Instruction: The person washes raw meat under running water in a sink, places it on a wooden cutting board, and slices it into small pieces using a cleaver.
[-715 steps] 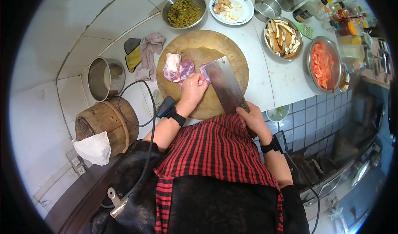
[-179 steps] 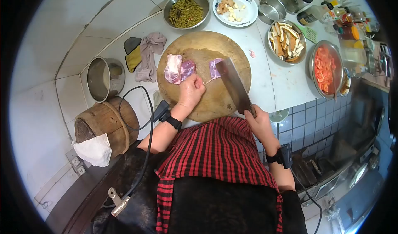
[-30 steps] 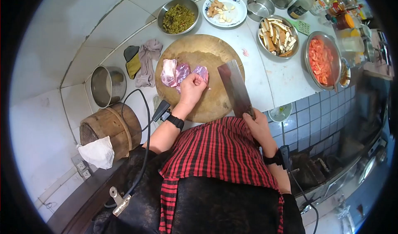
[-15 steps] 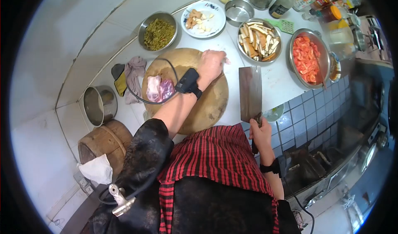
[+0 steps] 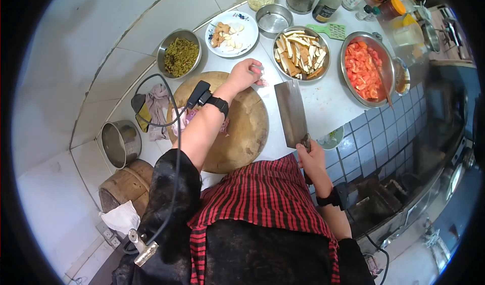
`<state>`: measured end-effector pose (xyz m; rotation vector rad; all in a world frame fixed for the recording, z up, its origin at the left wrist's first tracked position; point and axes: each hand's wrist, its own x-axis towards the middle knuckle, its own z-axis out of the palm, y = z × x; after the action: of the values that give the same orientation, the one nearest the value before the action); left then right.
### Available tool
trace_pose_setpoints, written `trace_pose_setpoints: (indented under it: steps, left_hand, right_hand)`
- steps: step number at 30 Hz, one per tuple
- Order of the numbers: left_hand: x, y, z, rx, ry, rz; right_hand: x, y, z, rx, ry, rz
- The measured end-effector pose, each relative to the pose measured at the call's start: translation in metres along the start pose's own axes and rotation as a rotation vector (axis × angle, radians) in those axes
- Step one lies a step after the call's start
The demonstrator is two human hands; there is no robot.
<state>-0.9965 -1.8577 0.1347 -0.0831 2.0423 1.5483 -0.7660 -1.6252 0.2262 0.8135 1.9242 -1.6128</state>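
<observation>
My left hand [image 5: 244,75] is just past the far edge of the round wooden chopping board [image 5: 242,133]. Its fingers are loosely bent and apart, beside a small pinkish scrap [image 5: 261,82] on the white counter. Under my left forearm, pieces of raw meat [image 5: 191,116] lie on the board, partly covered by the arm and a black cable. My right hand [image 5: 312,158] is closed round the handle of a cleaver [image 5: 291,112]. The broad blade points away from me, over the counter to the right of the board.
Behind the board stand a bowl of chopped greens [image 5: 182,56], a plate of ginger and garlic [image 5: 247,37], a bowl of cut strips [image 5: 301,57] and a bowl of chopped tomatoes [image 5: 362,70]. Cloths [image 5: 157,103], a metal pot [image 5: 121,143] and a wooden barrel [image 5: 121,186] are left.
My left hand has moved farther from the board's middle, and its fingers have loosened beside the pinkish scrap. The cleaver has tilted slightly left. The whole view has shifted a little.
</observation>
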Motion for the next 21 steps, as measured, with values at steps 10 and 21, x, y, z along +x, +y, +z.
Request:
trace_pose_setpoints:
  steps: [10,21]
  left_hand:
    - [-0.050,0.011,-0.044,0.292,-0.108,-0.113]
    - [-0.114,-0.045,-0.076,0.576,0.313,0.067]
  right_hand:
    - [-0.006,0.015,0.005,-0.024,-0.052,-0.029]
    - [-0.028,0.018,0.028,-0.090,-0.055,-0.100]
